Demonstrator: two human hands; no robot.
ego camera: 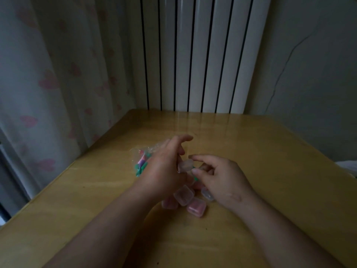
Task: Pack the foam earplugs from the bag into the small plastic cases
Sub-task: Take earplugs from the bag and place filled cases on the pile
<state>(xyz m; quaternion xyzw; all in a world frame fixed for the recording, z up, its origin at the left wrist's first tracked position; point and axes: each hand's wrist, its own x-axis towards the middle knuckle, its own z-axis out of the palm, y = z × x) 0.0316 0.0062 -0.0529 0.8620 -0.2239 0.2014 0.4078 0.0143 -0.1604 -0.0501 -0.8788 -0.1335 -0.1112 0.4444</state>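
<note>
Coloured earplugs (pixel 141 165) inside clear bag (pixel 144 148)

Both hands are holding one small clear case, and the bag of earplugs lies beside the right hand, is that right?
Not quite. The head view shows the bag of earplugs lying beside the left hand, not the right hand. Both hands do hold the one small clear case.
</note>
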